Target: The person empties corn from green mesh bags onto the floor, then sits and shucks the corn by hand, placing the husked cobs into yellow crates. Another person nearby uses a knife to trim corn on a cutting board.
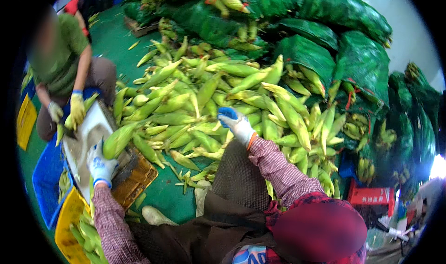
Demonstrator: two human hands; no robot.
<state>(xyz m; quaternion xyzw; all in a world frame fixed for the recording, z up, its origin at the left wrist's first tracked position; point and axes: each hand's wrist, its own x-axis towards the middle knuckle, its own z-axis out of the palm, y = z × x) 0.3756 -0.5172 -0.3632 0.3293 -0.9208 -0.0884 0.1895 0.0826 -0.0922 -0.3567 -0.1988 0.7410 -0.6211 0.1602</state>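
Observation:
My left hand, in a white and blue work glove, is closed on a green ear of corn in its husk. That ear is tilted above a pale, worn board, which lies along a brown box-like stand. My right hand, gloved the same way with an orange cuff edge, is raised over a large heap of husked corn. Its fingers are curled in; whether something small is inside them is hidden.
Across the board, a co-worker's yellow-gloved hand holds corn, beside a dark blade. A blue crate and a yellow crate with corn stand at left. Green sacks are piled behind the heap; a red crate is at right.

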